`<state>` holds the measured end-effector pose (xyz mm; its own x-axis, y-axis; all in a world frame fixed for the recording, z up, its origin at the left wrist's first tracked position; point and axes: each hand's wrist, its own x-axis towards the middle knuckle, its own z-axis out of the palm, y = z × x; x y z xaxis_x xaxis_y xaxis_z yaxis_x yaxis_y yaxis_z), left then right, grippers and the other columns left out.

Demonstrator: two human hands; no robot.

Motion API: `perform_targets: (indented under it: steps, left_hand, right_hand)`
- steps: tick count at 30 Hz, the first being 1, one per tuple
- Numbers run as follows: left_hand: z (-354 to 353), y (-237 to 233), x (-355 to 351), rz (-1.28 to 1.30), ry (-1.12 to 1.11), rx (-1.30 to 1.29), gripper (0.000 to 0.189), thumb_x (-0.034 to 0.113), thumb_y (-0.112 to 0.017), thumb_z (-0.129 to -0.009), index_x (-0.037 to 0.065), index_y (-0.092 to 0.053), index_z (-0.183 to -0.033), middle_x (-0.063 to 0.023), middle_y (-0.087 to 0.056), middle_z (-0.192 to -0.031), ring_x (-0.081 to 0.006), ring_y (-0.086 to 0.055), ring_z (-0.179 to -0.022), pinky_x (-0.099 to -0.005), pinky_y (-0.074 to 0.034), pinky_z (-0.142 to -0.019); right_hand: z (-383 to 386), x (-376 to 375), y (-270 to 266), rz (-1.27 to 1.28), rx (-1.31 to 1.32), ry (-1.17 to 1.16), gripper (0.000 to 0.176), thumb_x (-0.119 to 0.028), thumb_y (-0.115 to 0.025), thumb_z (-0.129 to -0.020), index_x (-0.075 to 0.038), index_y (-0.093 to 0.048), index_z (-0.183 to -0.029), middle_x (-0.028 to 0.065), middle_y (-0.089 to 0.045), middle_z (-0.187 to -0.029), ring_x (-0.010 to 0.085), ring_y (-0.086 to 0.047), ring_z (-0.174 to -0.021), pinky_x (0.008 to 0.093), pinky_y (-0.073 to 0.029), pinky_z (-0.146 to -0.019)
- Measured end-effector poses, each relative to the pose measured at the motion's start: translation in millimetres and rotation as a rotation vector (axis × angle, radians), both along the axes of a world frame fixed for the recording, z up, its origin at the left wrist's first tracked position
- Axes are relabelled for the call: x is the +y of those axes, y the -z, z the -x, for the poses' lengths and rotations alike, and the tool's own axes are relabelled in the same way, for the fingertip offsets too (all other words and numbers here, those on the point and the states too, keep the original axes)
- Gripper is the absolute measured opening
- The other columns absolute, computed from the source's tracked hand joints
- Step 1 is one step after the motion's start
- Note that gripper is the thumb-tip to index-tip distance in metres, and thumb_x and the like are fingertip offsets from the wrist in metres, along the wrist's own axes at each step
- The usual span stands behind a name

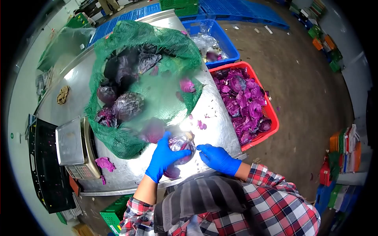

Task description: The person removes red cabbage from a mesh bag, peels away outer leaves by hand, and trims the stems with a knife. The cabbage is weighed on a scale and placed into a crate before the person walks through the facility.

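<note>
My left hand (162, 158), in a blue glove, is wrapped around the left side of a red cabbage (183, 144) near the table's front edge. My right hand (217, 158), also gloved in blue, is just right of that cabbage, with its fingers curled in. A small dark bit shows at its fingertips, too small to name. Another purple cabbage piece (172, 172) lies below the left hand. Beyond it, a blurred purple cabbage (153, 130) lies at the mouth of a green mesh bag (118, 143), which holds several more red cabbages (128, 106).
A red crate (273, 114) full of purple leaves stands right of the metal table (220, 129). Behind it is a blue crate (232, 49) with plastic and scraps. A scale (71, 145), a loose leaf (105, 164) and a brown cloth (63, 95) sit on the left.
</note>
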<state>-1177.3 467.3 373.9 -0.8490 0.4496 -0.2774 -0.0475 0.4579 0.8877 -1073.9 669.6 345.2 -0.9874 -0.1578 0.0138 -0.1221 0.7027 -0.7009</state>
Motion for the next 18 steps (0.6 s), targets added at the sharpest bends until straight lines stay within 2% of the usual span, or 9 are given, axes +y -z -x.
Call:
perform_targets:
  steps: [1, 2, 5, 8, 11, 14, 17, 18]
  left_hand:
    - [0, -2, 1, 0.017, -0.001, 0.002, 0.081, 0.037, -0.086, -0.054, -0.005, -0.049, -0.114, -0.0205, -0.062, -0.106, -0.0283, -0.062, -0.097, -0.0367, -0.049, -0.083]
    - [0, 3, 0, 0.014, -0.010, 0.021, 0.081, 0.036, -0.086, -0.055, -0.004, -0.048, -0.115, -0.0206, -0.061, -0.107, -0.0281, -0.061, -0.097, -0.0366, -0.048, -0.084]
    - [3, 5, -1, -0.001, -0.001, -0.016, 0.084, 0.036, -0.086, -0.055, -0.004, -0.046, -0.117, -0.0213, -0.060, -0.110, -0.0287, -0.060, -0.100, -0.0362, -0.048, -0.085]
    - [1, -4, 4, -0.025, -0.014, -0.034, 0.091, 0.037, -0.086, -0.055, -0.005, -0.042, -0.122, -0.0231, -0.056, -0.116, -0.0302, -0.058, -0.105, -0.0374, -0.046, -0.088]
    - [-10, 25, -3, 0.134, -0.086, 0.066, 0.101, 0.039, -0.086, -0.054, -0.006, -0.036, -0.128, -0.0261, -0.050, -0.121, -0.0341, -0.054, -0.109, -0.0394, -0.045, -0.091]
    - [-14, 15, 7, 0.193, -0.065, 0.056, 0.110, 0.043, -0.086, -0.052, -0.008, -0.032, -0.133, -0.0299, -0.044, -0.126, -0.0395, -0.050, -0.112, -0.0420, -0.044, -0.092]
    - [-24, 28, 7, 0.267, -0.066, 0.208, 0.115, 0.045, -0.086, -0.050, -0.008, -0.029, -0.135, -0.0319, -0.040, -0.129, -0.0428, -0.049, -0.112, -0.0437, -0.043, -0.093]
    - [-31, 25, 8, 0.285, -0.011, 0.292, 0.115, 0.046, -0.086, -0.050, -0.008, -0.029, -0.135, -0.0318, -0.040, -0.130, -0.0427, -0.048, -0.113, -0.0443, -0.042, -0.094]
  right_hand:
    - [1, -1, -3, -0.041, -0.006, -0.033, 0.026, -0.018, -0.054, -0.086, -0.008, -0.053, -0.110, 0.0167, -0.061, -0.088, 0.0325, -0.063, -0.071, 0.0417, -0.053, -0.060]
    - [3, -1, -6, -0.065, 0.101, -0.088, 0.024, -0.017, -0.056, -0.084, -0.005, -0.052, -0.105, 0.0158, -0.060, -0.083, 0.0311, -0.062, -0.062, 0.0392, -0.053, -0.056]
    - [3, -4, 0, -0.177, -0.087, -0.083, 0.023, -0.019, -0.053, -0.088, -0.007, -0.052, -0.107, 0.0166, -0.060, -0.080, 0.0344, -0.061, -0.062, 0.0432, -0.051, -0.055]
    - [7, -5, -5, -0.228, -0.129, -0.121, 0.018, -0.016, -0.053, -0.085, -0.005, -0.049, -0.099, 0.0155, -0.058, -0.071, 0.0342, -0.060, -0.058, 0.0434, -0.050, -0.051]
    - [9, -6, -7, -0.245, -0.099, -0.111, 0.016, -0.014, -0.053, -0.083, -0.004, -0.048, -0.095, 0.0162, -0.058, -0.069, 0.0345, -0.061, -0.059, 0.0431, -0.049, -0.050]
    - [19, -5, -11, -0.205, -0.256, -0.096, 0.015, -0.012, -0.050, -0.083, -0.002, -0.048, -0.095, 0.0199, -0.061, -0.076, 0.0378, -0.062, -0.068, 0.0453, -0.050, -0.059]
    - [21, -5, 9, -0.147, -0.257, -0.064, 0.017, -0.011, -0.045, -0.086, 0.000, -0.048, -0.098, 0.0223, -0.062, -0.080, 0.0411, -0.062, -0.071, 0.0466, -0.050, -0.063]
    - [26, -1, 20, -0.140, -0.356, -0.048, 0.016, -0.012, -0.044, -0.087, 0.000, -0.048, -0.098, 0.0232, -0.062, -0.082, 0.0420, -0.061, -0.072, 0.0469, -0.050, -0.064]
